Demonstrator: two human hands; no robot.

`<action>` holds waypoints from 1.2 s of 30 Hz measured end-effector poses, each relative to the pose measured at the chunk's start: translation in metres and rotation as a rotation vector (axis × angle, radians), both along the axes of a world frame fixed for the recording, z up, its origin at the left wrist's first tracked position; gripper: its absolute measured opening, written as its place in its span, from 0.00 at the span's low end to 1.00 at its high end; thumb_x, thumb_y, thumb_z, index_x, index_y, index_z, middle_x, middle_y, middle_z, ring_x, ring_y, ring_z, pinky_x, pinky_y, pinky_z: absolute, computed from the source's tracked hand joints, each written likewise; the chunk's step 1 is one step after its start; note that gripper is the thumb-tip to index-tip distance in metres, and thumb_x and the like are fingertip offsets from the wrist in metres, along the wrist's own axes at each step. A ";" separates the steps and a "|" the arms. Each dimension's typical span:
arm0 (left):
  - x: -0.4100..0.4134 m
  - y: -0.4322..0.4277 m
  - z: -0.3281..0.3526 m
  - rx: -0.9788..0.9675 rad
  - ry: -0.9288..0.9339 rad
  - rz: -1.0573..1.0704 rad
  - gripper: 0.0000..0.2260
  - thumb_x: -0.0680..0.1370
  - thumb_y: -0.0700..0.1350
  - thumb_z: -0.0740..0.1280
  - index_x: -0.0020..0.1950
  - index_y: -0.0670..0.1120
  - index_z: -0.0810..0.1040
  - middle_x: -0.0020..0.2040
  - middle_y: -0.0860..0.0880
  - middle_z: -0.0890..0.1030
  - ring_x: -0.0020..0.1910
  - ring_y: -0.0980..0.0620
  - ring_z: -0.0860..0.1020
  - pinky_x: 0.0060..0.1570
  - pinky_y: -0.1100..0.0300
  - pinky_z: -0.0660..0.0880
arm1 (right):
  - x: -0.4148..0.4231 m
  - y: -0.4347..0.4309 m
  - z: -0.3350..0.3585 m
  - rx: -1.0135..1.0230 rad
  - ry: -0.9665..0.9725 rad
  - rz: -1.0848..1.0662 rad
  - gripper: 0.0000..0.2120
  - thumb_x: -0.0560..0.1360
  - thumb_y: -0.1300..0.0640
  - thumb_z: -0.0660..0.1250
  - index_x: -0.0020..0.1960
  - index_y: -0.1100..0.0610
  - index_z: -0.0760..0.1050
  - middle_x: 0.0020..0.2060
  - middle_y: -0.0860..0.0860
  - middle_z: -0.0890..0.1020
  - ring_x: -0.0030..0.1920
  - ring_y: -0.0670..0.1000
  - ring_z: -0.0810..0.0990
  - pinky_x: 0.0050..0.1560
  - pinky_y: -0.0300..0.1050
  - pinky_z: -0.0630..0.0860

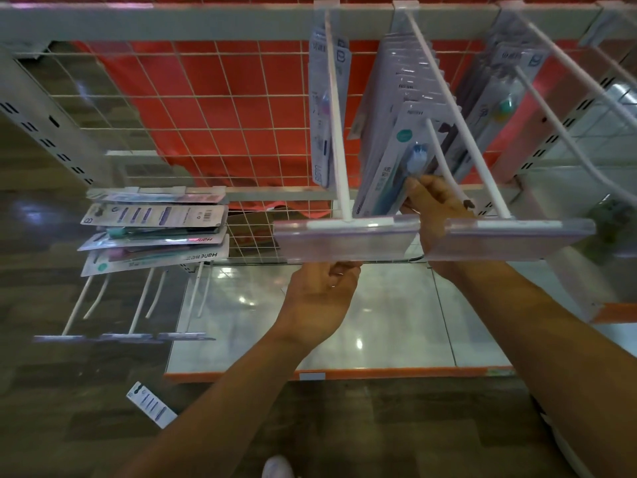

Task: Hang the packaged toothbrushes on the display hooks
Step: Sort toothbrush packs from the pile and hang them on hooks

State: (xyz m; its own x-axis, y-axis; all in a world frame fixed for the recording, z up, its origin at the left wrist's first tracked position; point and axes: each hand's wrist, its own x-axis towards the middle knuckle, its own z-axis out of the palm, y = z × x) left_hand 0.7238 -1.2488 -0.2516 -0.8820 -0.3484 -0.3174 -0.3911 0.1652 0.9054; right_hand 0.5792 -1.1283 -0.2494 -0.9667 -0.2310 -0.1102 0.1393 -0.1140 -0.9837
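Right hand [436, 205] pinched the packaged toothbrush [386, 174] by its edge, just beside the bristle head. The pack sat at the front of the hung packs [410, 74], between two display hooks [444, 163]. Its long axis was tilted, header end up and away, handle end down toward the price-tag holder [344, 236].

Left hand [319, 298] had fingers curled at that holder's lower edge; could not tell if it gripped. The holder hid part of both hands.

More packs [155, 229] lay stacked on the lower left hooks. One pack [151, 405] lay on the floor.

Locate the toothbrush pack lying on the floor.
Head view, lower left: the pack lies on the dark floor beside the left forearm, below the lower hooks.
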 end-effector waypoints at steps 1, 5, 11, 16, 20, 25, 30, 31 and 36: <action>0.002 -0.003 -0.001 -0.013 0.009 -0.015 0.14 0.80 0.47 0.64 0.65 0.48 0.74 0.55 0.53 0.79 0.54 0.51 0.79 0.60 0.63 0.75 | 0.006 0.001 -0.002 0.013 -0.004 0.000 0.02 0.78 0.65 0.64 0.48 0.59 0.74 0.34 0.47 0.80 0.34 0.42 0.79 0.38 0.35 0.79; 0.010 -0.018 -0.001 0.009 0.048 -0.020 0.07 0.81 0.44 0.64 0.58 0.49 0.76 0.50 0.52 0.80 0.49 0.56 0.80 0.55 0.64 0.77 | 0.024 0.001 -0.017 0.083 -0.081 -0.028 0.06 0.77 0.63 0.65 0.45 0.55 0.70 0.34 0.43 0.80 0.39 0.40 0.78 0.50 0.40 0.78; 0.026 -0.047 -0.001 -0.085 0.038 0.006 0.04 0.81 0.46 0.64 0.52 0.56 0.75 0.47 0.59 0.77 0.47 0.58 0.78 0.41 0.80 0.71 | 0.065 -0.016 -0.046 0.349 -0.253 -0.020 0.06 0.77 0.54 0.67 0.53 0.55 0.75 0.51 0.51 0.79 0.59 0.57 0.75 0.67 0.59 0.69; 0.044 -0.083 -0.007 -0.164 0.004 0.036 0.07 0.81 0.43 0.63 0.58 0.50 0.77 0.48 0.58 0.77 0.45 0.62 0.76 0.41 0.81 0.70 | 0.094 -0.049 -0.072 0.606 -0.404 0.182 0.10 0.78 0.51 0.67 0.41 0.55 0.75 0.56 0.62 0.79 0.58 0.60 0.77 0.65 0.60 0.72; 0.059 -0.116 -0.014 -0.244 -0.047 0.102 0.07 0.80 0.42 0.63 0.56 0.51 0.76 0.47 0.58 0.76 0.47 0.59 0.76 0.41 0.75 0.71 | 0.109 -0.092 -0.075 0.721 -0.213 0.306 0.08 0.76 0.50 0.68 0.46 0.55 0.78 0.50 0.55 0.81 0.53 0.56 0.78 0.60 0.57 0.75; 0.075 -0.161 -0.021 -0.436 -0.173 0.139 0.12 0.79 0.45 0.66 0.62 0.49 0.77 0.59 0.51 0.78 0.59 0.52 0.76 0.60 0.59 0.72 | 0.122 -0.155 -0.059 0.790 0.082 0.435 0.13 0.77 0.52 0.68 0.60 0.55 0.76 0.52 0.48 0.78 0.52 0.47 0.76 0.52 0.41 0.71; 0.089 -0.202 -0.034 -0.756 -0.325 0.036 0.18 0.80 0.48 0.64 0.70 0.49 0.71 0.67 0.48 0.72 0.66 0.48 0.69 0.65 0.54 0.67 | 0.129 -0.219 -0.060 0.867 0.373 0.521 0.16 0.76 0.53 0.68 0.63 0.54 0.74 0.58 0.49 0.78 0.59 0.49 0.76 0.58 0.42 0.72; 0.091 -0.209 -0.037 -0.809 -0.343 0.011 0.18 0.80 0.48 0.64 0.70 0.49 0.70 0.68 0.48 0.72 0.67 0.48 0.68 0.65 0.53 0.67 | 0.130 -0.230 -0.062 0.880 0.452 0.529 0.16 0.76 0.53 0.69 0.62 0.54 0.74 0.58 0.49 0.78 0.60 0.50 0.75 0.59 0.43 0.72; 0.100 -0.237 -0.055 -1.090 -0.290 -0.078 0.15 0.78 0.45 0.65 0.65 0.46 0.73 0.62 0.47 0.75 0.60 0.48 0.71 0.58 0.55 0.70 | 0.133 -0.275 -0.065 1.006 0.758 0.628 0.21 0.75 0.55 0.69 0.67 0.55 0.71 0.63 0.52 0.75 0.62 0.52 0.71 0.63 0.46 0.68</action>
State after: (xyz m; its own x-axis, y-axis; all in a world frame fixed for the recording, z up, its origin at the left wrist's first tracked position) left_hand 0.8235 -1.4859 -0.3064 -0.8560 -0.5117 -0.0740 -0.5169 0.8444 0.1407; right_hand 0.7119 -1.4035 -0.3146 -0.6317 -0.7751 0.0099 -0.6894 0.5559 -0.4645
